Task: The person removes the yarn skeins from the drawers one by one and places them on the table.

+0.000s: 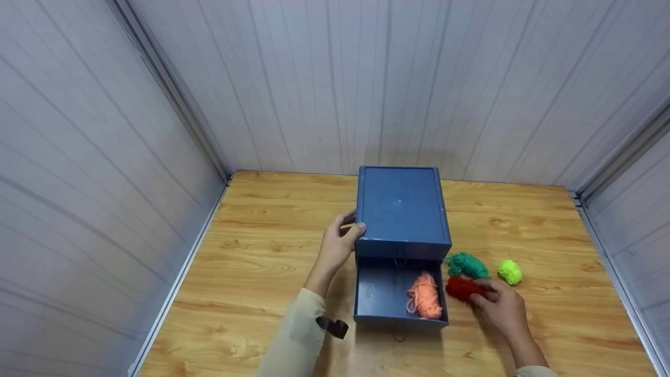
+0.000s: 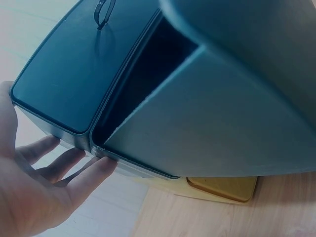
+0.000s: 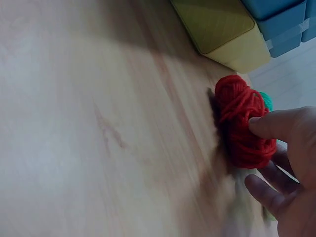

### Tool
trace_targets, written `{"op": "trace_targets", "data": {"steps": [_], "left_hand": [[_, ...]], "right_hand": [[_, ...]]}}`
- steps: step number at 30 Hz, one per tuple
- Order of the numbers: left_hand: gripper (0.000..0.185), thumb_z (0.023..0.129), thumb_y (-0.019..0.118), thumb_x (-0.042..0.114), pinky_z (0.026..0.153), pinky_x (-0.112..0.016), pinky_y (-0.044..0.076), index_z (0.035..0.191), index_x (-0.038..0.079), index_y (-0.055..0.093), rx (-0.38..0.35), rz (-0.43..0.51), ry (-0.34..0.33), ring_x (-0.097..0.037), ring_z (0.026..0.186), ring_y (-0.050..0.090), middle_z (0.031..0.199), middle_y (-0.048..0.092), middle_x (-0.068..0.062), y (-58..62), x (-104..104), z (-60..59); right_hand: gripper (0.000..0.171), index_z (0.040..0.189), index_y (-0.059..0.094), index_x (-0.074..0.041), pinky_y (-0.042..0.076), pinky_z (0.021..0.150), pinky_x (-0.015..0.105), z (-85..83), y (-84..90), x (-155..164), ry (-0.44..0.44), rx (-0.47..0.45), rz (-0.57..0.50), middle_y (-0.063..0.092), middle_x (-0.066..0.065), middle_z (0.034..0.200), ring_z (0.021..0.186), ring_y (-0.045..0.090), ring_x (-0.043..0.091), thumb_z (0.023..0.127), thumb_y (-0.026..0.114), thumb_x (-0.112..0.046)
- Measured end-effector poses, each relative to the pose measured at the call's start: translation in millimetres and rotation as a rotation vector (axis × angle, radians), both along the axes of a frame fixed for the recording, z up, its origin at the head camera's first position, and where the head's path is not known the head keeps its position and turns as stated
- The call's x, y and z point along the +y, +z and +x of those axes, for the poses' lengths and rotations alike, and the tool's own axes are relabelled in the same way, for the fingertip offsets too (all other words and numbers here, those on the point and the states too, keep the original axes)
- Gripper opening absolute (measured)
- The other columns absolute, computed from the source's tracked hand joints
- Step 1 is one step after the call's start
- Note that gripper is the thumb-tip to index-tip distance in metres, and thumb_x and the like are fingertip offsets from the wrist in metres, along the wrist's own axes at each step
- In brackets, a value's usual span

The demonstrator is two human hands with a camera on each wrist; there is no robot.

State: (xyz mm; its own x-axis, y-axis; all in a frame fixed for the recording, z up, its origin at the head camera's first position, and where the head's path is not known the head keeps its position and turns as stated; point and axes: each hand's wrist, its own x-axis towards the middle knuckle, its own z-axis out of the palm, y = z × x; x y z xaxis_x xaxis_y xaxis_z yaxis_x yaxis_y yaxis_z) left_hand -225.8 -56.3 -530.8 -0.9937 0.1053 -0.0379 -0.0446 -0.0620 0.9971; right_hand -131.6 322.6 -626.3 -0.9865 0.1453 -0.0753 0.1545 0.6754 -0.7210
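Wooden table (image 1: 261, 262), light grain, walled by pale panels on three sides. On it we found one blue drawer box (image 1: 402, 209) near the middle, its bottom drawer (image 1: 382, 298) pulled out toward the front edge. Just right of the drawer, lying directly on the wood, we counted three balls of yarn: a red yarn ball (image 1: 463, 288), a green yarn ball (image 1: 467, 265) just behind it, and a lime yarn ball (image 1: 510, 272) further right, apart from them.

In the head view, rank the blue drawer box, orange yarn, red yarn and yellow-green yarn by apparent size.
1. Blue drawer box, by far the largest.
2. Orange yarn, lying in the open drawer.
3. Red yarn, partly hidden under the right hand, so its rank is unsure.
4. Yellow-green yarn, smallest.
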Motion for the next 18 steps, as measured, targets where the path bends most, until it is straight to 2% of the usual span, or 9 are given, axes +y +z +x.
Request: {"op": "trace_targets", "data": {"steps": [3,8,13,18], "left_hand": [[0.056,0.097,0.066,0.025,0.093,-0.042,0.058,0.149,0.008,0.052,0.000,-0.003,0.006,-0.031,0.124,0.059,0.142,0.055,-0.018,1.3,-0.2,0.1],[0.056,0.097,0.066,0.024,0.093,-0.042,0.058,0.149,0.006,0.052,0.010,-0.006,0.013,-0.032,0.124,0.060,0.142,0.056,-0.019,2.1,0.0,0.3],[0.055,0.097,0.066,0.023,0.094,-0.042,0.058,0.148,0.007,0.052,0.005,-0.012,0.021,-0.031,0.125,0.059,0.142,0.057,-0.018,1.0,-0.1,0.3],[0.055,0.098,0.065,0.023,0.092,-0.041,0.059,0.148,0.007,0.052,0.008,-0.006,0.011,-0.031,0.124,0.060,0.141,0.057,-0.018,1.1,0.8,0.3]], "right_hand": [[0.033,0.123,0.073,-0.008,0.059,0.086,0.047,1.4,7.2,-1.1,0.005,0.029,0.004,0.065,0.020,0.130,0.111,0.068,0.039,0.091,0.078,-0.013],[0.031,0.119,0.075,-0.008,0.061,0.080,0.034,3.3,22.4,-9.2,0.009,0.132,-0.006,0.069,0.013,0.123,0.113,0.067,0.034,0.089,0.081,-0.013],[0.030,0.115,0.076,-0.008,0.061,0.081,0.032,5.2,40.1,-22.2,0.028,0.210,-0.038,0.070,0.009,0.117,0.107,0.068,0.030,0.086,0.084,-0.013],[0.030,0.115,0.076,-0.008,0.060,0.071,0.024,8.9,57.5,-34.9,0.075,0.266,-0.072,0.070,0.008,0.114,0.093,0.072,0.024,0.086,0.084,-0.015]]}}
